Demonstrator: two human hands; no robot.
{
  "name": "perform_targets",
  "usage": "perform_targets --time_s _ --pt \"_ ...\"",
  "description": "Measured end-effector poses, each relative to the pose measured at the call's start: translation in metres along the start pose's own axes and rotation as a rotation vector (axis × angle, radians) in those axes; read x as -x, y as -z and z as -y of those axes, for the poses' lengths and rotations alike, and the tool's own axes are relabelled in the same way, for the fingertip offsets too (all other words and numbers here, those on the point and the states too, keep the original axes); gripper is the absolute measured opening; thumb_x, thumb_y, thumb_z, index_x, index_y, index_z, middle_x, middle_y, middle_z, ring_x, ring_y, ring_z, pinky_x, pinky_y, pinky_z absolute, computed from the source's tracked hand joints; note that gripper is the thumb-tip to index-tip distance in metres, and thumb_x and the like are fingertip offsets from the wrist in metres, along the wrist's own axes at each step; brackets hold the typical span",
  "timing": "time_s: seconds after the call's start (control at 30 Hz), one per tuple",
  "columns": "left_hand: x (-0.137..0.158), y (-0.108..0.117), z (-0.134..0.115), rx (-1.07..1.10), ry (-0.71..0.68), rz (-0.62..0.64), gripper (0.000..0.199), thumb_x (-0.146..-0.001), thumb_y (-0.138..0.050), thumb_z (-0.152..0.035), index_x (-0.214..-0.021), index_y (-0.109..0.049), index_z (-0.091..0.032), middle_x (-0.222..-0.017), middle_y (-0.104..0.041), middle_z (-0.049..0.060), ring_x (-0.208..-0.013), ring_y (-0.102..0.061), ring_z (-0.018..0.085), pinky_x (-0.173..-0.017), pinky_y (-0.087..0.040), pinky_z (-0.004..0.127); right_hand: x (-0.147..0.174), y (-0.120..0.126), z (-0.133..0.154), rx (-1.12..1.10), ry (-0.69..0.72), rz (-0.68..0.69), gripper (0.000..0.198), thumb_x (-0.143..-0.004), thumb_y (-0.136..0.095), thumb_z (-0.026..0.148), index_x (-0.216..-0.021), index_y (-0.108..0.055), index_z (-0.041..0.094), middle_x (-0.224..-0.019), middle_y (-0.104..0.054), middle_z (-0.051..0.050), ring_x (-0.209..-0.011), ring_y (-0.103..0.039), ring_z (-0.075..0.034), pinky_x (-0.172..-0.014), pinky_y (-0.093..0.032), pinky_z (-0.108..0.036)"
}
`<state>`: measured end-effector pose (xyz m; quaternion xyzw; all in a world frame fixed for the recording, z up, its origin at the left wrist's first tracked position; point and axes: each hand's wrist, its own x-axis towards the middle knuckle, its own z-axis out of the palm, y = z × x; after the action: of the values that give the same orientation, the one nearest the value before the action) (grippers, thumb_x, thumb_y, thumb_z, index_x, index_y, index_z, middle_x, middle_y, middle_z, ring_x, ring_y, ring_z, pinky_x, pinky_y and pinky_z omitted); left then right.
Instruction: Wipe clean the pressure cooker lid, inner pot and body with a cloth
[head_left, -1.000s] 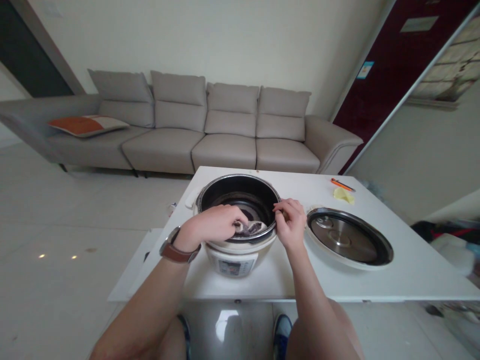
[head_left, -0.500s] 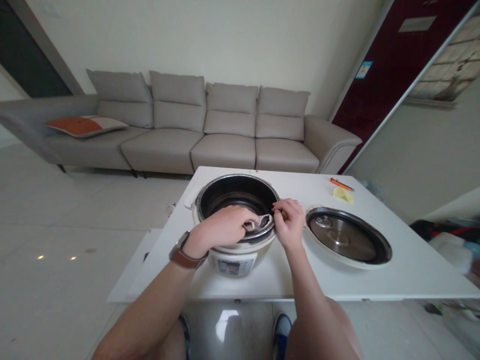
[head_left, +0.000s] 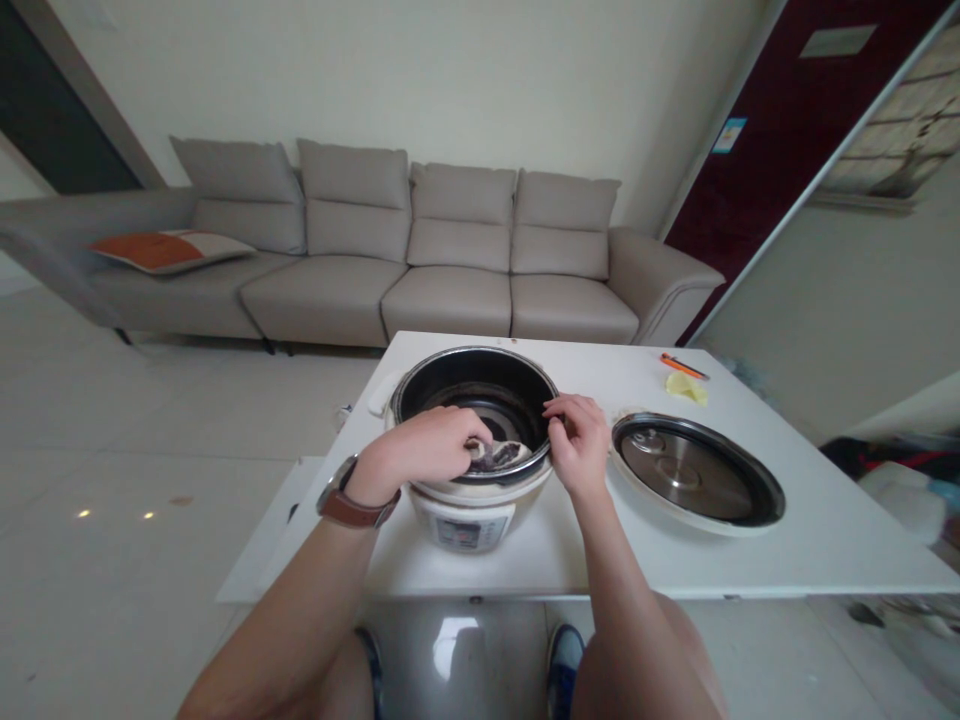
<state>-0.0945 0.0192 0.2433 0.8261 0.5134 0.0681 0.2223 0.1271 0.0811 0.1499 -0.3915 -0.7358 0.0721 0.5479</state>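
Observation:
A white rice cooker with a button panel stands on the white table, its top open on a dark inner pot. My left hand, with a watch on the wrist, reaches over the near rim and grips a crumpled dirty cloth against the inner wall. The pot's right rim is pinched between the thumb and curled fingers of my right hand. To the right lies the round lid, metal inner side up.
On the white table are an orange cutter knife and a yellow piece of paper or cloth near the far right corner. A grey sofa stands behind, with an orange and white cushion.
My left hand has slid a little to the left along the near inside wall with the cloth. My right hand stays at the rim.

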Motion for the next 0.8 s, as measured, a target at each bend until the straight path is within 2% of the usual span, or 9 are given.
perform_targets --time_s 0.23,0.43,0.57,0.67,0.8 --pt "0.000 -0.001 0.002 -0.004 -0.035 -0.050 0.033 -0.071 -0.049 -0.004 -0.080 -0.074 -0.023 -0.085 -0.078 0.004 -0.079 -0.068 0.019 -0.071 -0.042 0.027 0.000 0.000 0.000 -0.007 -0.002 0.001 0.018 -0.080 -0.053 0.013 -0.074 -0.066 0.024 -0.086 -0.075 -0.002 -0.091 -0.065 -0.024 -0.088 -0.046 -0.043" --pt "-0.001 0.000 0.000 -0.002 0.077 -0.266 0.036 -0.073 -0.050 -0.004 -0.091 -0.074 -0.024 -0.094 -0.079 0.006 -0.091 -0.071 0.023 -0.077 -0.045 0.029 -0.002 0.002 0.006 0.031 -0.003 0.014 0.018 -0.078 -0.052 0.013 -0.071 -0.064 0.024 -0.078 -0.070 -0.002 -0.084 -0.061 -0.024 -0.082 -0.045 -0.041" --pt "-0.005 -0.003 -0.003 -0.021 0.112 -0.353 0.036 -0.075 -0.051 -0.004 -0.096 -0.073 -0.024 -0.098 -0.078 0.007 -0.094 -0.071 0.025 -0.082 -0.046 0.031 -0.001 0.004 0.013 0.098 0.006 0.008 0.017 -0.076 -0.052 0.012 -0.068 -0.060 0.024 -0.074 -0.068 -0.002 -0.081 -0.058 -0.024 -0.079 -0.042 -0.041" --pt "-0.010 -0.008 -0.008 -0.012 0.073 -0.316 0.035 -0.076 -0.051 -0.004 -0.096 -0.073 -0.024 -0.097 -0.078 0.007 -0.094 -0.070 0.025 -0.082 -0.046 0.030 -0.001 0.006 0.016 0.142 0.013 0.016 0.016 -0.076 -0.053 0.011 -0.068 -0.061 0.024 -0.074 -0.070 -0.002 -0.081 -0.060 -0.024 -0.080 -0.042 -0.042" --pt "-0.013 -0.011 -0.012 0.007 -0.057 -0.143 0.031 -0.078 -0.052 -0.005 -0.086 -0.074 -0.025 -0.089 -0.077 0.004 -0.084 -0.069 0.022 -0.074 -0.043 0.029 -0.005 0.010 0.012 0.070 -0.059 0.024 0.017 -0.078 -0.055 0.013 -0.080 -0.067 0.024 -0.092 -0.076 -0.004 -0.090 -0.068 -0.025 -0.085 -0.048 -0.043"
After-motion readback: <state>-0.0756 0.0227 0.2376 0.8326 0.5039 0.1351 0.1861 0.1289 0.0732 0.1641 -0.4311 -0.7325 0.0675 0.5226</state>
